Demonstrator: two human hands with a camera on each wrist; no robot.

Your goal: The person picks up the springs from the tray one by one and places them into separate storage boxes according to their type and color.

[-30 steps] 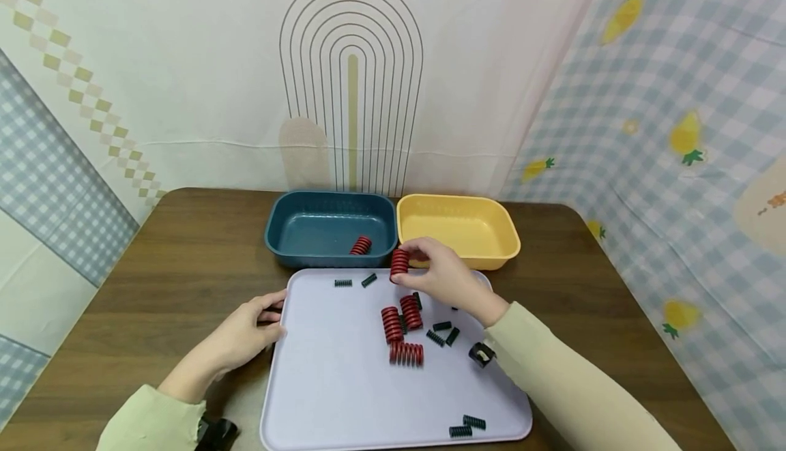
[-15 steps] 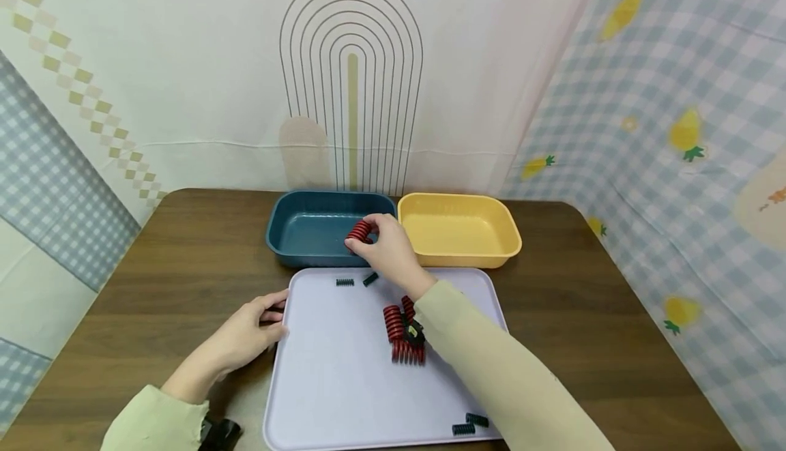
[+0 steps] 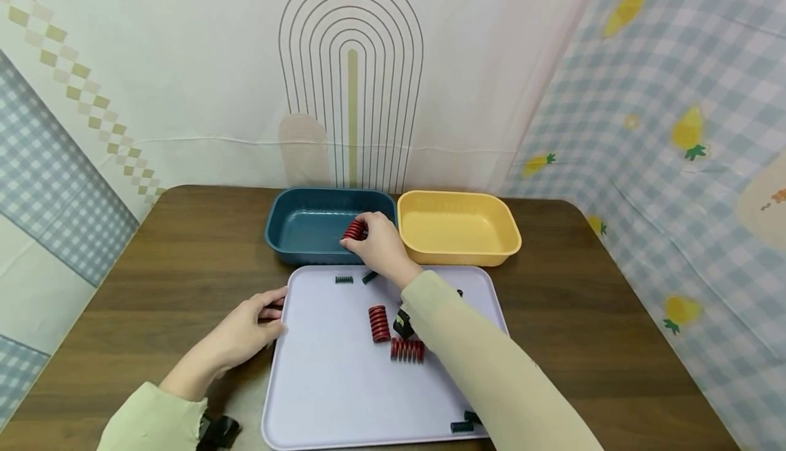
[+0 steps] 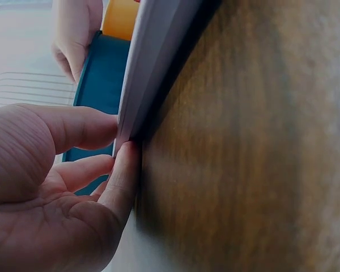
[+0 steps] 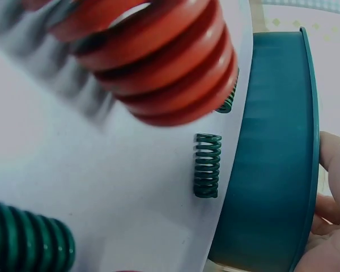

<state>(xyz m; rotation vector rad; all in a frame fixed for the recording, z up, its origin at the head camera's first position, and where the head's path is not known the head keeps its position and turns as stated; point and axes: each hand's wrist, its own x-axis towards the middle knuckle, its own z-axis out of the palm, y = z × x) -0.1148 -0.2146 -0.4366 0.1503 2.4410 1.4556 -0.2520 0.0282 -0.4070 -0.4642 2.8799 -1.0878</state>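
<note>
My right hand (image 3: pixel 383 250) reaches into the dark blue bin (image 3: pixel 295 233), pinching a red coil spring (image 3: pixel 353 230) between thumb and fingers. That spring is hidden behind the bin wall in the right wrist view, where a large red spring (image 5: pixel 158 62) looms close to the camera. Two more red springs, one slanted (image 3: pixel 379 323) and one lying across (image 3: pixel 408 350), rest on the white tray (image 3: pixel 331 383). My left hand (image 3: pixel 248 331) holds the tray's left edge; in the left wrist view its fingertips (image 4: pixel 124 156) meet the rim.
Small dark green springs (image 3: pixel 344 280) lie near the tray's back edge, and others (image 3: pixel 462 427) at its front right corner. A yellow bin (image 3: pixel 457 229) stands right beside the blue one. My right sleeve (image 3: pixel 497 362) covers part of the tray.
My right hand has carried the red spring leftward from above the tray's back edge into the blue bin. One red spring on the tray has shifted left; the left hand stays put.
</note>
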